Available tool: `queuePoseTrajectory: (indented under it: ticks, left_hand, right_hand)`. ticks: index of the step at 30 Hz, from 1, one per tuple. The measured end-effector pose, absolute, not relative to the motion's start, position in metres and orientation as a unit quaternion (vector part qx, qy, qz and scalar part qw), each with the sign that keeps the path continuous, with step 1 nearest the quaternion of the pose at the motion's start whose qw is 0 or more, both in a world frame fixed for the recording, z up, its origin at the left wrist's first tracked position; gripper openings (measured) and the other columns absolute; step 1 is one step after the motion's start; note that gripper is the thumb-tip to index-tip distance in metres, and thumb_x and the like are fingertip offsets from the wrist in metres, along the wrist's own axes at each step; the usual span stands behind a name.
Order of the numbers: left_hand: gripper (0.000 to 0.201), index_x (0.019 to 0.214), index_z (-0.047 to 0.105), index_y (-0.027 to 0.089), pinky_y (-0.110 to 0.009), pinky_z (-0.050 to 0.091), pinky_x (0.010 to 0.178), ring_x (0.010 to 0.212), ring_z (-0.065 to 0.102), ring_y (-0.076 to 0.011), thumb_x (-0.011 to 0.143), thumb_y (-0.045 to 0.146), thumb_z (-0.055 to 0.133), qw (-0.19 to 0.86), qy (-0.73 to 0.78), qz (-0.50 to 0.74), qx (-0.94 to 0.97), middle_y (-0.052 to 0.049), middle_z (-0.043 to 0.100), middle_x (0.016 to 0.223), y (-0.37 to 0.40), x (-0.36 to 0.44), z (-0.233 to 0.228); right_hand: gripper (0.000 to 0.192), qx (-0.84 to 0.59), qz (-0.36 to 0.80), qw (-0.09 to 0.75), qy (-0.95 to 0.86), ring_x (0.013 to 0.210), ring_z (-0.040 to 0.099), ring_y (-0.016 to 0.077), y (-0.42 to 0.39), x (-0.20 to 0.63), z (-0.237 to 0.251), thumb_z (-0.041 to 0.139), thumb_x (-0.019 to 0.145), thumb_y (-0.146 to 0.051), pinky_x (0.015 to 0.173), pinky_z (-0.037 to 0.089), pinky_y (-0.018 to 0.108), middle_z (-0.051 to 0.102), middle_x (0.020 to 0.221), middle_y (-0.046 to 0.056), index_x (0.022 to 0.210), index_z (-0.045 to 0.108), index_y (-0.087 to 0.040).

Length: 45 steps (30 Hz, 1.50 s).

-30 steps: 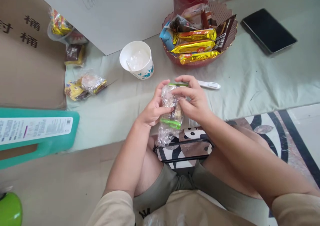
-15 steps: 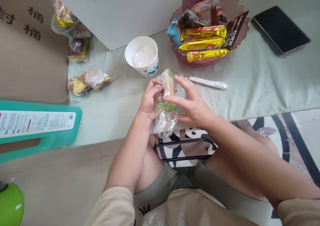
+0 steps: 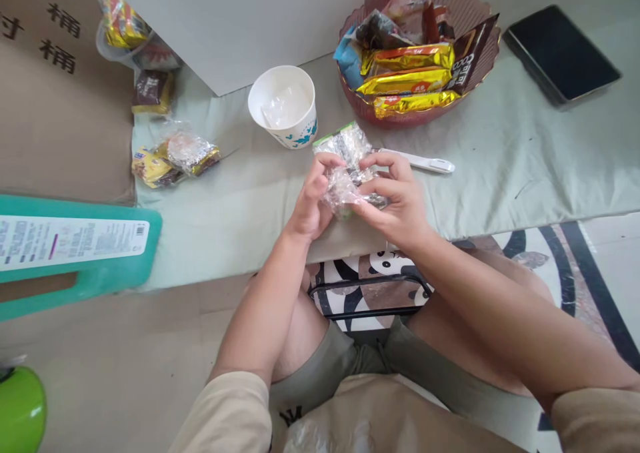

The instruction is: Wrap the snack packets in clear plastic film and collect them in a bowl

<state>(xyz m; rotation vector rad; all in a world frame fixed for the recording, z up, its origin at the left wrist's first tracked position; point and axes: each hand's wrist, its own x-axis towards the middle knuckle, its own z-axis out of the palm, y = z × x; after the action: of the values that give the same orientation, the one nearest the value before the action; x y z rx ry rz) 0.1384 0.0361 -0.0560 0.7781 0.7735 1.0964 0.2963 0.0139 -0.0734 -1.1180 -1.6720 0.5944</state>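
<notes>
The left hand is half curled, with its thumb and bent forefinger pressed against a clear plastic-wrapped packet with a green edge. The right hand faces it with fingers parted and bent, their tips and the thumb pinching the crumpled film on the opposite side. The packet thus sits between the two hands, above the near part of the cloth-covered bench; its contents are too hidden by film to tell.

Just beyond the right hand's fingers lies a slim white-handled tool, one end partly hidden by them. A white paper cup stands ahead of the left hand, near it, with clear film inside. Farther ahead of the right hand is a scalloped pink bowl of wrapped snacks, including gold-wrapped bars. Well to the left hand's left, wrapped snacks lie together.
</notes>
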Motion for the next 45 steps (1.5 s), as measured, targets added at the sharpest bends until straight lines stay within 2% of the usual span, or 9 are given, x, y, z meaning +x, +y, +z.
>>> queuePoseTrajectory:
  ticks: [4,10,18,22,26,31,35,39,45]
  left_hand:
    - [0.067,0.101,0.065,0.029,-0.028,0.049,0.078,0.091,0.062,-0.0189,0.051,0.062,0.097,0.707,0.342,0.46,0.414,-0.001,0.062,0.102,0.034,0.132,-0.056]
    - [0.026,0.084,0.07,0.025,-0.023,0.044,0.08,0.084,0.054,-0.0141,0.072,0.031,0.092,0.611,0.432,0.458,0.48,0.001,0.061,0.089,0.039,0.129,-0.062]
    - [0.016,0.089,0.069,0.026,-0.02,0.042,0.072,0.071,0.048,-0.0112,0.091,0.04,0.076,0.492,0.472,0.517,0.517,0.002,0.055,0.084,0.045,0.125,-0.073]
    - [0.059,0.129,0.055,0.037,-0.03,0.051,0.091,0.094,0.064,-0.0173,0.082,0.063,0.079,0.48,0.451,0.525,0.539,-0.001,0.062,0.108,0.053,0.116,-0.092]
    - [0.094,0.154,0.021,0.043,-0.045,0.049,0.112,0.125,0.065,-0.0264,0.082,0.068,0.076,0.442,0.426,0.52,0.594,-0.008,0.061,0.134,0.064,0.108,-0.109]
    - [0.069,0.134,0.046,0.033,-0.041,0.052,0.11,0.126,0.065,-0.0259,0.083,0.07,0.073,0.415,0.452,0.519,0.595,-0.008,0.063,0.131,0.066,0.106,-0.112]
    - [0.073,0.133,0.044,0.032,-0.038,0.056,0.103,0.116,0.069,-0.022,0.081,0.077,0.07,0.38,0.477,0.527,0.592,-0.006,0.065,0.124,0.062,0.112,-0.11]
    - [0.071,0.127,0.048,0.027,-0.033,0.059,0.092,0.105,0.073,-0.0207,0.08,0.075,0.072,0.38,0.49,0.518,0.589,-0.008,0.07,0.118,0.056,0.123,-0.102]
    - [0.062,0.108,0.063,0.021,-0.025,0.054,0.07,0.075,0.069,-0.0136,0.083,0.077,0.067,0.351,0.52,0.465,0.625,-0.002,0.074,0.088,0.047,0.128,-0.089]
  right_hand:
    - [0.026,-0.484,0.296,0.551,-0.611,0.11,0.062,0.0232,0.015,0.293,-0.074,0.073,0.08,-0.031,0.098,0.054,0.042,0.062,0.111,0.005,0.101,0.057,-0.027]
    - [0.021,-0.5,0.38,0.511,-0.587,0.091,0.06,0.0171,0.02,0.293,-0.075,0.068,0.083,-0.036,0.067,0.048,0.028,0.061,0.097,0.002,0.095,0.055,-0.025]
    - [0.024,-0.62,0.126,0.394,-0.667,0.102,0.064,0.0314,0.036,0.332,-0.081,0.061,0.082,-0.022,0.092,0.051,0.05,0.07,0.108,0.013,0.106,0.064,-0.022]
    - [0.044,-0.656,0.096,0.247,-0.706,0.118,0.062,0.039,0.032,0.337,-0.085,0.058,0.086,-0.022,0.101,0.048,0.056,0.068,0.13,0.02,0.129,0.062,-0.015]
    - [0.044,-0.65,0.118,0.184,-0.728,0.114,0.063,0.0366,0.026,0.333,-0.077,0.048,0.092,-0.017,0.1,0.05,0.051,0.071,0.121,0.019,0.132,0.064,-0.013]
    - [0.032,-0.65,0.184,0.278,-0.682,0.099,0.066,0.0311,0.022,0.33,-0.064,0.052,0.092,-0.024,0.083,0.053,0.044,0.069,0.112,0.016,0.118,0.07,-0.018]
    - [0.031,-0.537,0.443,0.443,-0.565,0.065,0.06,0.0157,0.012,0.312,-0.055,0.051,0.099,-0.042,0.061,0.048,0.03,0.068,0.092,0.004,0.122,0.06,-0.024]
    - [0.044,-0.445,0.644,0.439,-0.441,0.044,0.04,0.0064,0.005,0.286,-0.052,0.057,0.094,-0.064,0.044,0.032,0.024,0.061,0.069,-0.003,0.098,0.059,-0.021]
    - [0.05,-0.469,0.649,0.445,-0.402,0.043,0.041,0.0051,0.008,0.277,-0.053,0.064,0.088,-0.067,0.045,0.032,0.022,0.06,0.06,-0.002,0.077,0.059,-0.018]
